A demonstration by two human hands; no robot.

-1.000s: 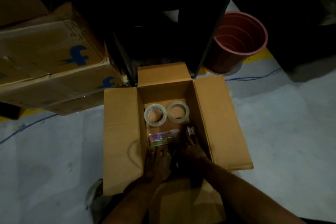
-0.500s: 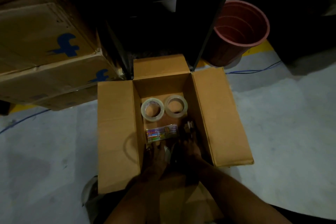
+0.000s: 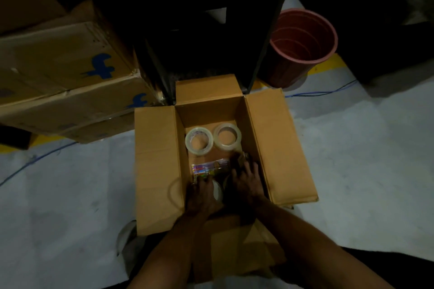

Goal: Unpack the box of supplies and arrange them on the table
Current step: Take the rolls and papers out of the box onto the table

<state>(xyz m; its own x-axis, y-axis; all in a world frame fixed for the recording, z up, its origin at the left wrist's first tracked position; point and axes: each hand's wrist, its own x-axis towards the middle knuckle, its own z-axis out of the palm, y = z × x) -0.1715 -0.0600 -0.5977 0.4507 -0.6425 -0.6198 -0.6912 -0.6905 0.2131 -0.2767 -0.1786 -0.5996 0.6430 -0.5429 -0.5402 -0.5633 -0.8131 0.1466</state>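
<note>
An open cardboard box (image 3: 159, 171) stands on the floor with its flaps spread out. Two clear tape rolls (image 3: 198, 141) (image 3: 227, 136) lie flat side by side at the far end. A colourful shiny packet (image 3: 210, 168) lies in the middle. My left hand (image 3: 202, 196) rests palm down in the near part, fingertips at the packet's near edge, beside a white roll (image 3: 217, 191). My right hand (image 3: 246, 180) lies palm down to its right, fingers stretched onto a small dark object (image 3: 242, 159). The light is dim and the hands' undersides are hidden.
Large stacked cardboard boxes (image 3: 65, 82) with blue logos stand at the left. A dark metal rack (image 3: 211, 30) rises just behind the open box. A reddish plastic bin (image 3: 303, 47) stands at the right rear. A blue cable (image 3: 321, 93) runs over the pale floor (image 3: 364, 171).
Both hands stay in the near part of the box. My right hand has crept slightly toward the small dark object. The view has shifted a little.
</note>
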